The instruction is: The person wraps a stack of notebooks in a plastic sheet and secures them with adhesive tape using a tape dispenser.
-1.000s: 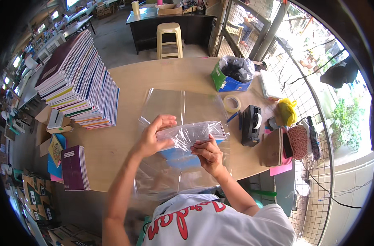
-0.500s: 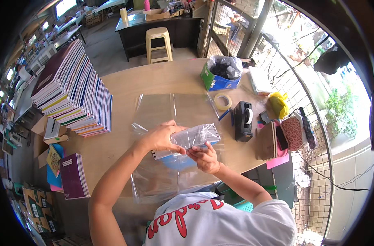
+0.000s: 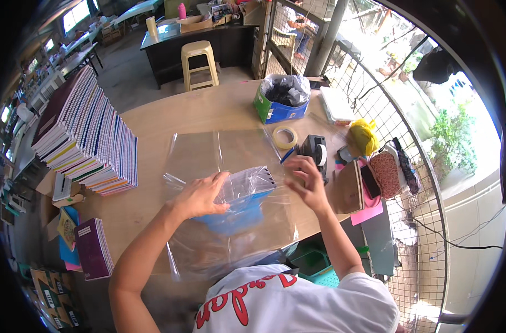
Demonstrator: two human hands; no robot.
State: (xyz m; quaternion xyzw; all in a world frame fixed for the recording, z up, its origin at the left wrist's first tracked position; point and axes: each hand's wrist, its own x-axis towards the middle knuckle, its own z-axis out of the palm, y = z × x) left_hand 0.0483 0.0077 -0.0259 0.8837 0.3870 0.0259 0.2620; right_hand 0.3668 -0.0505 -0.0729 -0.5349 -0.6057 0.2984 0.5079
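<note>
Blue notebook (image 3: 233, 213) under clear plastic sheet (image 3: 225, 166), tan table (image 3: 169, 119), yellow cloth (image 3: 364, 137), possibly black tape dispenser (image 3: 315, 152)

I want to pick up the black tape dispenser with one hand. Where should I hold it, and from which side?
Grip the tape dispenser across its narrow body, probably from above on the near side, where the right hand already is. It stands upright on the table, so its flanks look free. The tape roll lies close on its left, so avoid that side.

Blue notebook (image 3: 231, 213) lies flat on the wooden table, half-wrapped in a clear plastic sheet (image 3: 219, 158); spiral edge rightward.
</note>
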